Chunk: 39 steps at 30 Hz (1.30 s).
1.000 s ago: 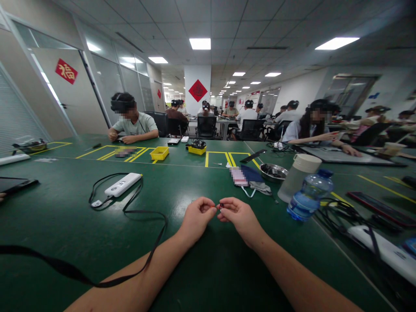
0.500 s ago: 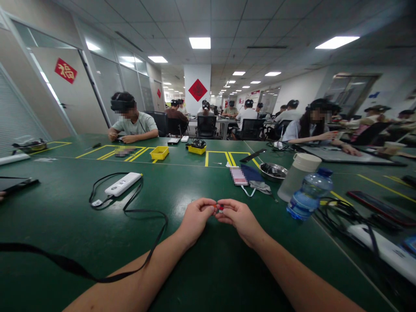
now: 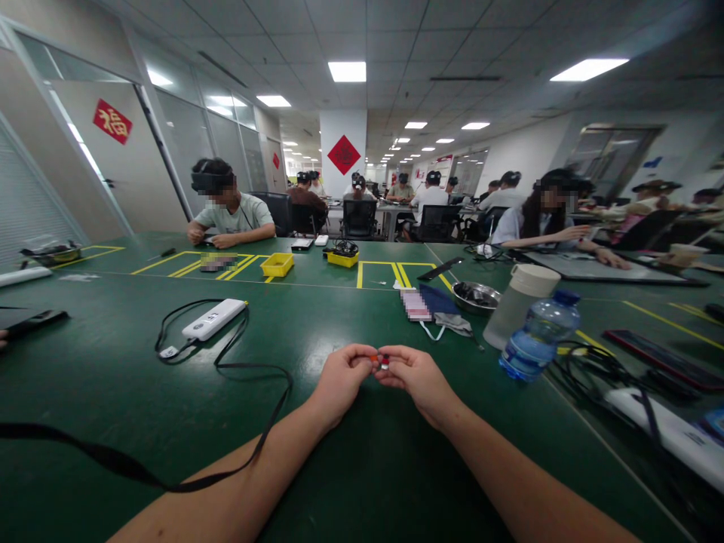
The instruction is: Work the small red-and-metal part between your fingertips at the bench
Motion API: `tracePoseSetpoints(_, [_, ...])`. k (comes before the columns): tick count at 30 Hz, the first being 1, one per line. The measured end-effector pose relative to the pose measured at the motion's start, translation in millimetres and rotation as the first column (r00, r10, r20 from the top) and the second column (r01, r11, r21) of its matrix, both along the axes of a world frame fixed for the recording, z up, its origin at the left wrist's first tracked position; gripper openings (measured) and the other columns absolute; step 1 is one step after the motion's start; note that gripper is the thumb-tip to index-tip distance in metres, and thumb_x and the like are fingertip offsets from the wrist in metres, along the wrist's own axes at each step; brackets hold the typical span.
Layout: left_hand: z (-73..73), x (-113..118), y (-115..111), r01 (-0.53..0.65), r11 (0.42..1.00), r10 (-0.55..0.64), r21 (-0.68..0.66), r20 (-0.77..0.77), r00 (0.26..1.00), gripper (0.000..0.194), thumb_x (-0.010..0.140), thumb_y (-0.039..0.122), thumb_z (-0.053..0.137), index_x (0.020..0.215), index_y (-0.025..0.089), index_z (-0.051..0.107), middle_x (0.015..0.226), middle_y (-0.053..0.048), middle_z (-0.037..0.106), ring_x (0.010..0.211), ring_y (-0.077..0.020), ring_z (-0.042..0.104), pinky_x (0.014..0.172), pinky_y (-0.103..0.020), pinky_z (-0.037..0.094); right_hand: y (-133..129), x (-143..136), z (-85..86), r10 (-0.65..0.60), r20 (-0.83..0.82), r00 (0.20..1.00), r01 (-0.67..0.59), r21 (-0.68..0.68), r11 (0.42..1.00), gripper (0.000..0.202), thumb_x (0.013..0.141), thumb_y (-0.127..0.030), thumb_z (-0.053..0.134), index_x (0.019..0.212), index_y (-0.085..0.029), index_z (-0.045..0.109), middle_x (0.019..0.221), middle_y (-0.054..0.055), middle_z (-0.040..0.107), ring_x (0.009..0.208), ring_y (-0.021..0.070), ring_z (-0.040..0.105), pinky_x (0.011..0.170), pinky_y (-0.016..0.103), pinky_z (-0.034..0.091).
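Both hands meet above the green table (image 3: 254,422), fingertips nearly touching. My left hand (image 3: 347,377) pinches a small orange-red piece (image 3: 374,358) between thumb and fingers. In my right hand (image 3: 415,377), the thumb and fingers close on a small red, black and white piece (image 3: 385,362). The two pieces are side by side; fingers cover most of them, so I cannot tell their shape or whether they are joined.
A white power bank (image 3: 215,320) with a black cable lies left. At the right stand a water bottle (image 3: 540,335) and a frosted bottle (image 3: 520,305), near a metal bowl (image 3: 476,298). Yellow trays (image 3: 277,265) sit farther back. People sit across the table.
Both hands stay almost in place. The small pieces between the fingertips show a little more clearly, with slightly shifted fingers.
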<state>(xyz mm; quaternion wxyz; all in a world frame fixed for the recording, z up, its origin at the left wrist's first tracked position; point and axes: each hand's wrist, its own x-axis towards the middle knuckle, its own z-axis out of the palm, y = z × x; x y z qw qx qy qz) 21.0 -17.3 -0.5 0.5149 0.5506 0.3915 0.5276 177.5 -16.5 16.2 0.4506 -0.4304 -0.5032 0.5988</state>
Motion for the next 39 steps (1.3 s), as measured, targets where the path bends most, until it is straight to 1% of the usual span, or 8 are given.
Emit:
tracePoseSetpoints(7, [1.2,-0.2,-0.9,0.032,0.999,-0.032,0.009,0.046,0.998,0.020,0.074,0.019,0.055,0.092,0.013,0.063,0.083,-0.006,0.068,0.078,-0.0164,0.063,0.077,-0.029,0.049,0.7,1.1,-0.3,0.007,0.011,1.000,-0.007,0.007,1.000,0.030,0.074,-0.017,0.056,0.103,-0.013,0.060,0.082,0.008,0.069,0.075,0.0174,0.068,0.074,0.034,0.055])
tracePoseSetpoints(12, [1.5,0.9,-0.7,0.008,1.000,-0.008,0.003,0.016,1.000,0.019,0.073,0.021,0.059,0.090,0.013,0.063,0.083,-0.006,0.067,0.076,-0.0160,0.062,0.074,-0.028,0.048,1.9,0.8,-2.2,-0.004,0.030,1.000,0.004,0.017,1.000,0.030,0.073,-0.018,0.057,0.103,-0.013,0.061,0.086,0.009,0.069,0.074,0.0174,0.068,0.072,0.033,0.056])
tracePoseSetpoints(17, [3.2,1.5,-1.9,-0.010,1.000,0.010,0.012,-0.001,1.000,0.017,0.071,0.024,0.062,0.084,0.014,0.061,0.076,-0.005,0.066,0.070,-0.0145,0.061,0.067,-0.026,0.047,1.7,1.4,-3.2,-0.015,0.078,0.997,0.010,0.065,0.998,0.029,0.070,-0.022,0.062,0.099,-0.014,0.062,0.084,0.007,0.068,0.070,0.0163,0.067,0.066,0.030,0.055])
tracePoseSetpoints(20, [4.5,2.0,-2.4,-0.008,1.000,0.008,0.001,0.034,0.999,0.013,0.071,0.022,0.061,0.082,0.014,0.061,0.076,-0.004,0.065,0.068,-0.0137,0.060,0.065,-0.025,0.047,0.7,1.8,-2.2,-0.022,0.096,0.995,0.014,0.086,0.996,0.028,0.070,-0.024,0.063,0.097,-0.015,0.063,0.085,0.007,0.067,0.068,0.0158,0.066,0.064,0.029,0.055])
tracePoseSetpoints(24, [3.9,1.8,-1.3,0.006,0.999,-0.001,-0.046,0.092,0.996,0.013,0.070,0.020,0.059,0.082,0.013,0.062,0.077,-0.005,0.066,0.068,-0.0138,0.061,0.069,-0.027,0.048,1.0,2.1,-1.7,-0.006,0.038,0.999,0.004,0.065,0.998,0.026,0.073,-0.026,0.061,0.096,-0.015,0.063,0.086,0.008,0.068,0.073,0.0167,0.067,0.070,0.031,0.055])
tracePoseSetpoints(31, [-0.8,-0.8,0.9,0.029,0.995,-0.011,-0.096,0.192,0.981,0.018,0.076,0.029,0.057,0.083,0.013,0.062,0.080,-0.007,0.066,0.069,-0.0147,0.062,0.070,-0.029,0.049,1.9,2.5,-1.3,-0.004,0.006,1.000,0.004,0.006,1.000,0.025,0.075,-0.023,0.058,0.098,-0.014,0.062,0.085,0.009,0.069,0.070,0.0157,0.067,0.069,0.031,0.055])
tracePoseSetpoints(36, [1.3,0.4,-0.4,0.030,0.995,-0.015,-0.090,0.165,0.986,0.013,0.072,0.021,0.058,0.082,0.013,0.061,0.082,-0.007,0.066,0.069,-0.0141,0.062,0.070,-0.029,0.049,-0.3,1.0,1.1,-0.014,0.029,0.999,0.014,0.016,1.000,0.025,0.075,-0.023,0.059,0.098,-0.014,0.062,0.083,0.009,0.069,0.069,0.0150,0.067,0.067,0.029,0.055])
tracePoseSetpoints(39, [2.2,1.0,-0.7,0.030,0.996,-0.019,-0.078,0.140,0.990,0.014,0.070,0.017,0.058,0.084,0.013,0.060,0.081,-0.007,0.066,0.070,-0.0143,0.062,0.072,-0.029,0.049,0.2,1.0,0.6,-0.018,0.041,0.999,0.017,0.023,1.000,0.025,0.075,-0.023,0.059,0.098,-0.014,0.061,0.083,0.009,0.068,0.071,0.0157,0.067,0.067,0.030,0.055])
